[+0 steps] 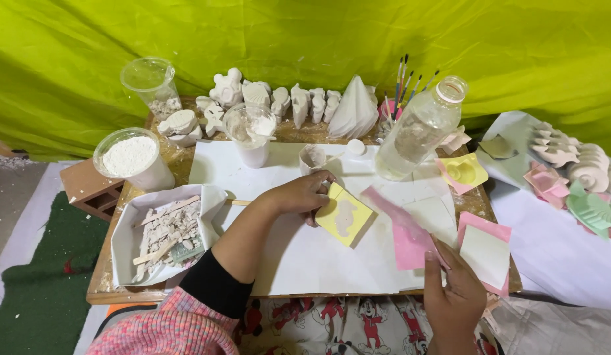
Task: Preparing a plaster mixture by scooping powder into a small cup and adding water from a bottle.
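Landmark: the white paper sheet (pixel 305 256) spread over the middle of the wooden counter (pixel 105 289); every place below is told from it.
Left hand (pixel 302 194): one, over the sheet's upper middle, its grip pinching the near corner of one yellow mould (pixel 345 215), which lies tilted on the sheet with a pale filled hollow in it.
Right hand (pixel 453 296): one, at the sheet's lower right edge, its grip pressed on one pink flexible strip (pixel 401 220) that runs slantwise up toward the yellow mould; I cannot tell whether the strip touches the mould.
Pink moulds: two on the right part of the sheet, one square pink mould (pixel 486 253) filled white just beside the right hand, another flatter one (pixel 407 250) under the strip.
Cups: three clear plastic ones left of and behind the sheet; the powder cup (pixel 131 158) is full of white powder.
Small white cup (pixel 312 158): one, on the sheet's back edge.
Bottle (pixel 420 128): one clear bottle, at the sheet's back right corner.
Brushes (pixel 404 82): about five, behind the bottle; the count is unsure at this size.
Plaster figures (pixel 286 102): a row of roughly ten behind the sheet.
Tray of white scraps (pixel 164 233): one, just left of the sheet.
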